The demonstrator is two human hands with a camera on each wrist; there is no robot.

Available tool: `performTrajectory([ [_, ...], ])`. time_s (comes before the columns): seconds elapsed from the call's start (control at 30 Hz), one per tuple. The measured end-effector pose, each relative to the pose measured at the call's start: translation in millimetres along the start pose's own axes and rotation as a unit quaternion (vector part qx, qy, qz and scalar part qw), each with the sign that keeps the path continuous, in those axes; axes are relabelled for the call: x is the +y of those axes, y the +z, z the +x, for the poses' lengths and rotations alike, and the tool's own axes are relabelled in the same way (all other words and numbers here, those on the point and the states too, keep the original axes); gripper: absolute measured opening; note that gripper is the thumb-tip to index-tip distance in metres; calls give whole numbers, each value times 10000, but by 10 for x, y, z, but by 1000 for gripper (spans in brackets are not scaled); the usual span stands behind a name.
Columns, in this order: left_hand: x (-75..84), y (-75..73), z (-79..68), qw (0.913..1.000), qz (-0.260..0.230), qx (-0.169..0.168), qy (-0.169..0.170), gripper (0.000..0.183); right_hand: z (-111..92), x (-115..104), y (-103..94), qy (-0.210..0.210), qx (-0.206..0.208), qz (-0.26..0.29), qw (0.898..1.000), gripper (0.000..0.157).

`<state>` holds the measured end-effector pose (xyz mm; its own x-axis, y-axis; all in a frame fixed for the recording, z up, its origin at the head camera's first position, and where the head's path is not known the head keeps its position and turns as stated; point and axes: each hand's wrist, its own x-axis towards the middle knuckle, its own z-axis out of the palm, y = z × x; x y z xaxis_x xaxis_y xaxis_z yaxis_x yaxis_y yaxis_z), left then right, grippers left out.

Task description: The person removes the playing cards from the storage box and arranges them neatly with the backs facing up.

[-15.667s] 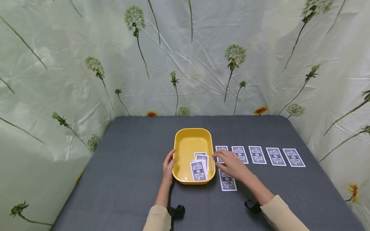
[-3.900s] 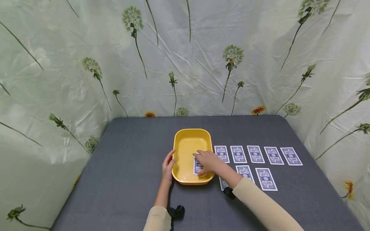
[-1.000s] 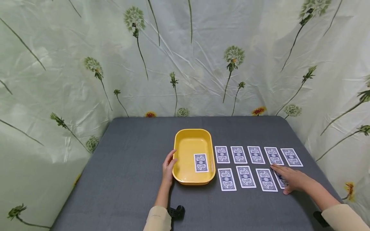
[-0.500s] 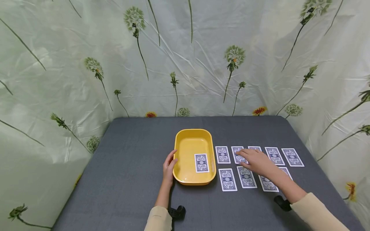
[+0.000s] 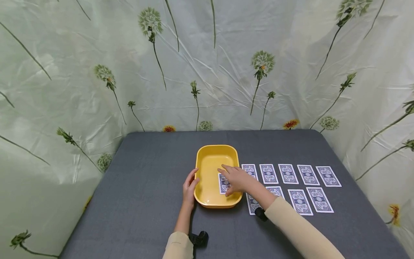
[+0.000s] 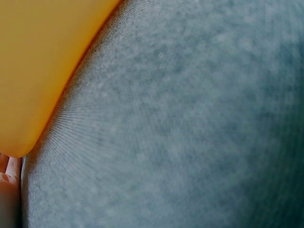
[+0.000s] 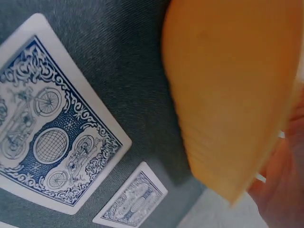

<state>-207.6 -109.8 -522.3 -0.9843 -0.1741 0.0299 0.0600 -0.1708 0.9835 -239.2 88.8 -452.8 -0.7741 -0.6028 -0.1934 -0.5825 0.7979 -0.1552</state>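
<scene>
In the head view a yellow plastic tub (image 5: 207, 162) stands mid-table. My left hand (image 5: 188, 183) rests along its left side, thumb and index fingertips at the rim; the other fingers are hidden by the hand. Inside the tub lies a blue-and-white playing card (image 5: 223, 184), back up. Over it reaches my right hand (image 5: 237, 178), thumb and fingers spread apart, partly covering the card. The right wrist view shows the tub's outer wall (image 7: 228, 85) in front of part of the right hand (image 7: 282, 180). Below the tub's wall, a bit of my left hand (image 6: 9, 190) shows in the left wrist view.
Right of the tub, several face-down cards lie in two rows: a far row ending in a card (image 5: 328, 176), and a near row ending in a card (image 5: 319, 199). My right forearm crosses part of the near row. Dark grey cloth covers the table (image 5: 155, 172); behind hangs a flowered curtain (image 5: 207, 54).
My right hand has left a card at the near row's right end and swung left over the tub. Since the oldest frame, the near row has grown and the tub's cards have dwindled.
</scene>
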Motion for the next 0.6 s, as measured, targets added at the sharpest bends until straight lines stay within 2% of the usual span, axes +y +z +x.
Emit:
performTrajectory([
  [0.1,-15,-2,-12,10000,-23,-24,4,38,89,-28,64,65,-403,-307,9987,98],
  [0.33,-182,-17,56,9999,50,68,102,38,219,-86,119,337,-830,-784,9929,100],
  [0.47,-201,-3,70,9999,16,-12,169,38,250,-119,134,510,-917,-968,9898,99],
  [0.6,-191,-4,78,9998,6,39,204,38,273,-134,141,470,-804,-1246,9878,98],
])
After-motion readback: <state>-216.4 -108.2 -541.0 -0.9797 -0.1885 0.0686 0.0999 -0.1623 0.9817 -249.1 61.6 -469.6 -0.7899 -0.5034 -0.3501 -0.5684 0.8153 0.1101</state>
